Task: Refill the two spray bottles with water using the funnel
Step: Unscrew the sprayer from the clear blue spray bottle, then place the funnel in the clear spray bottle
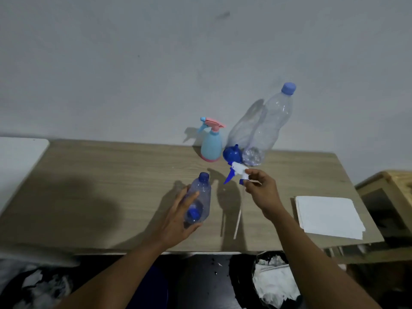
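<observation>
The left grip (pixel 178 216) curls round the open blue spray bottle (pixel 200 195), its neck tilted away over the table (pixel 111 175). The right grip (pixel 259 188) pinches the detached trigger head (pixel 237 171) and is the nearer to the funnel (pixel 231 153) just beyond.

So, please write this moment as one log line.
left hand holds open bottle | right hand holds sprayer head | funnel on table

One wide-angle view, worn on the person's head, looks forward and down across a light wood-grain rectangular tabletop (pixel 100 192) toward a plain grey painted wall (pixel 133 63) filling the upper half. The left hand (pixel 178 217) and right hand (pixel 260 192) appear near the lens, mid-frame.
</observation>
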`<act>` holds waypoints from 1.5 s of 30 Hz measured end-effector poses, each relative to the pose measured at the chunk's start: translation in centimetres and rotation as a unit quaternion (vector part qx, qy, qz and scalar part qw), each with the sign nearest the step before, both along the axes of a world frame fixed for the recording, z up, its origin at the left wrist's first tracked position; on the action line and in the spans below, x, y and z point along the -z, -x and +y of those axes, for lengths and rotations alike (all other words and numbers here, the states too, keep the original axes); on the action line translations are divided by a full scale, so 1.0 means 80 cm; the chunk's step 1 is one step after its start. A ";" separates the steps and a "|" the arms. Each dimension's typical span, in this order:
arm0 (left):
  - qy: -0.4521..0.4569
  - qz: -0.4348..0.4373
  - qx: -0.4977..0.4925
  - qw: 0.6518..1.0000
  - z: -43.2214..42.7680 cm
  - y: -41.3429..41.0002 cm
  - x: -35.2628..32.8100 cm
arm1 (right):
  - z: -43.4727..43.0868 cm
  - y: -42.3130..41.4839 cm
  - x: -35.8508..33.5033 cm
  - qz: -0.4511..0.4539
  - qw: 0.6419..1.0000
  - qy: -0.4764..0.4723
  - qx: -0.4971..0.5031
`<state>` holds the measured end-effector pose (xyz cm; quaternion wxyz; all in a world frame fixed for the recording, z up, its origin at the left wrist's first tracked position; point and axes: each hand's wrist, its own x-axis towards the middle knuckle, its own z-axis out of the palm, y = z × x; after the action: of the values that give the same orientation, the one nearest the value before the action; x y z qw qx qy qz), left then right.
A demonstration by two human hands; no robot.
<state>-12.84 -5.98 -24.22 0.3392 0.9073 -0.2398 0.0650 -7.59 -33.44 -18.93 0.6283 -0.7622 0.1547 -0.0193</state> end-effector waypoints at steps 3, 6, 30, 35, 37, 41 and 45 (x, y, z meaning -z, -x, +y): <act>0.006 0.001 -0.018 1.000 0.000 -0.004 0.027 | 0.007 0.009 0.042 0.040 0.998 0.026 -0.034; 0.031 0.025 -0.037 0.999 0.006 -0.005 0.045 | 0.017 0.008 0.062 0.037 0.997 0.037 -0.052; 0.115 0.121 -0.112 0.980 -0.005 0.005 0.048 | 0.005 -0.006 0.091 0.034 0.991 0.126 0.012; 0.128 0.146 -0.133 0.972 -0.002 -0.003 0.060 | 0.000 -0.074 0.072 -0.026 0.987 0.156 0.004; 0.137 0.158 -0.135 0.969 0.003 -0.005 0.068 | 0.003 -0.101 0.065 -0.053 0.981 0.186 -0.032; 0.123 0.149 -0.160 0.968 0.001 -0.003 0.070 | 0.005 -0.142 0.077 -0.014 0.964 0.246 -0.096; 0.124 0.132 -0.172 0.968 -0.005 -0.003 0.062 | 0.006 -0.159 0.090 0.031 0.954 0.277 -0.111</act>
<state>-12.61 -6.41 -29.14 0.4615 0.8862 -0.0239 0.0315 5.16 -32.94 -26.13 0.3855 -0.9189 0.0769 0.0320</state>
